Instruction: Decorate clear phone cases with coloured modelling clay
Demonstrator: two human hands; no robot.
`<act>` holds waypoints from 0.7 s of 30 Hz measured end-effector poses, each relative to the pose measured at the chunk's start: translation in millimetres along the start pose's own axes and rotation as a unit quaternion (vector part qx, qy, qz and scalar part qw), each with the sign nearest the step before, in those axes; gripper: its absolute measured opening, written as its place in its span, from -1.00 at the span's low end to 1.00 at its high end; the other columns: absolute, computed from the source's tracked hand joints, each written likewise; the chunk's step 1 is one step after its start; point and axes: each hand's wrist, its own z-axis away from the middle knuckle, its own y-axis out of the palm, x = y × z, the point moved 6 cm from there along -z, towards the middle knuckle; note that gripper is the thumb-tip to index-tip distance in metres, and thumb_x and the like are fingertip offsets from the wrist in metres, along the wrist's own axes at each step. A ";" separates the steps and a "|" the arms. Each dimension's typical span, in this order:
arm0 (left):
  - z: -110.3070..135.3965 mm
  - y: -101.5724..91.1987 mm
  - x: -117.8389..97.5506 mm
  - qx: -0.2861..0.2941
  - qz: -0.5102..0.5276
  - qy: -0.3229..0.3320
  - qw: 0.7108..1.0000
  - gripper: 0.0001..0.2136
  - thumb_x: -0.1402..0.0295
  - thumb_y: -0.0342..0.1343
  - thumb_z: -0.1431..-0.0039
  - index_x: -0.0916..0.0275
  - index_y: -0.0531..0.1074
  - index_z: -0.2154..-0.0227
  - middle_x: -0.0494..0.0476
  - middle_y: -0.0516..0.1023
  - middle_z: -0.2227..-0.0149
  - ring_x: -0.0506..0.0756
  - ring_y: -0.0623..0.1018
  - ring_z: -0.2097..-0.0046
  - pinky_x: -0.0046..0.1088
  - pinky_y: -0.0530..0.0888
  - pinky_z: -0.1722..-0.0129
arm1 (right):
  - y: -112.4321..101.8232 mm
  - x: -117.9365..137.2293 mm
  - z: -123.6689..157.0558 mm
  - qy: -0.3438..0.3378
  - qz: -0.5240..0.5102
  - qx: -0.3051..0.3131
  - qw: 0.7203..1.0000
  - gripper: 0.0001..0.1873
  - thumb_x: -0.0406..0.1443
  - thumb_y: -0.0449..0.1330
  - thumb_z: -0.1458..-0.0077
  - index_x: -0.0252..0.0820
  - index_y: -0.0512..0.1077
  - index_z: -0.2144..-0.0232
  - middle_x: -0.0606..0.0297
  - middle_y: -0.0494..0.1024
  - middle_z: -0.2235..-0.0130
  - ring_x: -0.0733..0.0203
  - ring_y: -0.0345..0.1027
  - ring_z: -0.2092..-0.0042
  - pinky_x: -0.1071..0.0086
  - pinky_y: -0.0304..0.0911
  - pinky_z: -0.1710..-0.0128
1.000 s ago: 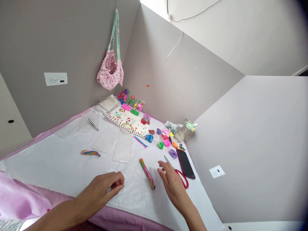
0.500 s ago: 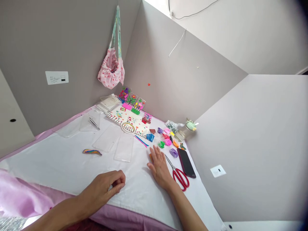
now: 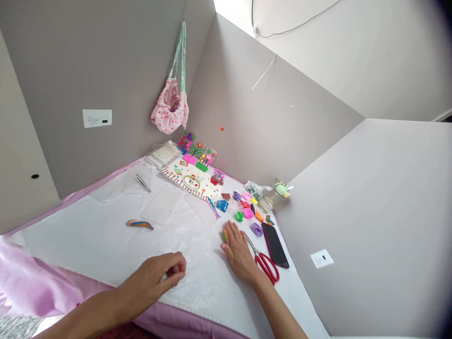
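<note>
The right hand (image 3: 240, 252) lay flat, palm down, on the striped clay roll (image 3: 224, 235). Its fingers were straight and close together, and only the roll's end showed, at the hand's ten o'clock. Red scissors (image 3: 264, 262) lay just beside the hand at three o'clock. The left hand (image 3: 157, 278) rested on the white sheet (image 3: 88, 245) at the right hand's eight o'clock, with fingers curled against the thumb; whether they pinched anything could not be told.

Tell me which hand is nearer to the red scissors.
Right. The right hand lies flat directly beside the red scissors; the left hand rests curled well away from them, near the front edge of the table.
</note>
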 end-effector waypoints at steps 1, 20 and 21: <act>-0.8 -1.8 -2.5 0.000 0.005 -0.001 1.000 -0.87 0.31 -0.01 -0.27 0.18 0.39 0.34 -0.02 0.50 0.36 0.07 0.47 0.28 -0.46 0.33 0.26 | 2.5 13.6 3.7 -0.022 -0.005 0.007 1.000 -0.30 -0.06 -0.09 -0.41 -0.16 -0.16 -0.45 -0.02 -0.06 -0.46 -0.07 -0.28 -0.48 -0.20 -0.17 -0.38; -38.0 -26.8 -36.0 0.050 -0.165 0.057 0.983 -0.87 0.38 0.02 -0.24 0.17 0.48 0.26 0.10 0.57 0.22 0.15 0.53 0.16 -0.35 0.38 0.12 | -9.5 31.1 -47.7 0.050 -0.081 -0.173 0.980 -0.38 -0.06 -0.15 -0.42 -0.16 0.02 -0.41 0.02 0.07 -0.44 -0.05 -0.15 -0.46 -0.16 -0.12 -0.37; -39.5 -29.1 -37.8 0.053 -0.181 0.058 0.980 -0.88 0.38 0.03 -0.24 0.17 0.48 0.27 0.10 0.56 0.22 0.16 0.53 0.16 -0.34 0.38 0.13 | -4.7 30.8 -53.0 0.053 -0.076 -0.170 0.981 -0.39 -0.07 -0.12 -0.41 -0.18 0.06 -0.39 0.00 0.08 -0.43 -0.08 -0.15 -0.46 -0.18 -0.12 -0.36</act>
